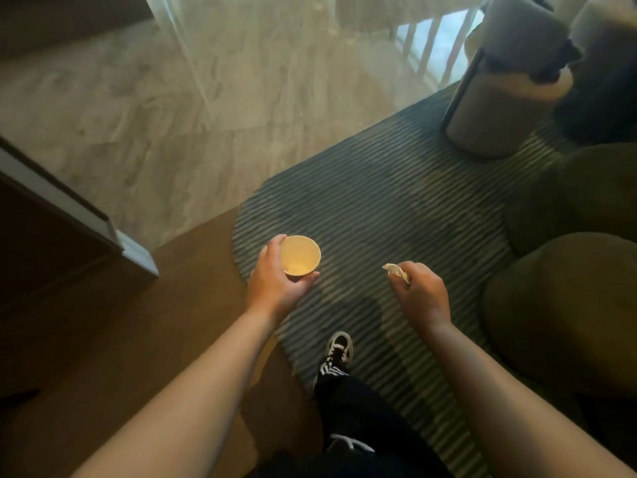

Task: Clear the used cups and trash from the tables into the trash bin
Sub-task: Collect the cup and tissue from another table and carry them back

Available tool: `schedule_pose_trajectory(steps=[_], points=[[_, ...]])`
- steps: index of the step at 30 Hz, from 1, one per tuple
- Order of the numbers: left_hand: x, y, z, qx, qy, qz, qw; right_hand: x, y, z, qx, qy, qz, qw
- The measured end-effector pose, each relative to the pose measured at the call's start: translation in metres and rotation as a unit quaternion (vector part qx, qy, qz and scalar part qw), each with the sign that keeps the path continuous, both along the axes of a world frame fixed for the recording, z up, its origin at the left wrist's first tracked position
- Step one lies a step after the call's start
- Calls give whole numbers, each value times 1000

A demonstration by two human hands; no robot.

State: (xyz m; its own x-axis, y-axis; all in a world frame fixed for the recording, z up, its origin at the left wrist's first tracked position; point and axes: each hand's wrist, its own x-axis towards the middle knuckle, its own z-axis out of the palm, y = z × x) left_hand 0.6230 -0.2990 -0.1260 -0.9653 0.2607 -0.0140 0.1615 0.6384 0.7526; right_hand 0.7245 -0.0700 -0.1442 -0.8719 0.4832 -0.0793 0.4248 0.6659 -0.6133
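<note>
My left hand grips a pale paper cup from the side, mouth up, with a little residue at its bottom. My right hand pinches a small crumpled piece of white paper trash between its fingertips. Both hands are held out in front of me over a striped grey rug. No trash bin and no table top is in sight.
A round cushioned stool or chair base stands at the rug's far right. Dark olive rounded seats fill the right side. A dark cabinet or door edge juts in at the left. Marble-look floor lies ahead; my shoe steps on the rug.
</note>
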Motion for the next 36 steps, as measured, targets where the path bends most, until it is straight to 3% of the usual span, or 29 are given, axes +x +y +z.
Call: schedule_pose_trajectory(steps=[7, 15, 21, 28, 36], points=[[-166, 113, 29, 1, 30, -21, 999, -149, 112, 32, 14, 14, -41, 999], [-336, 217, 16, 15, 39, -33, 999, -303, 200, 14, 22, 7, -64, 998], [-508, 298, 0, 30, 46, -53, 997, -468, 281, 0, 45, -1, -71, 996], [-710, 396, 29, 17, 35, -105, 994, -662, 377, 42, 61, 21, -81, 995], [-858, 522, 35, 15, 46, -148, 988, -796, 480, 41, 50, 37, -155, 986]])
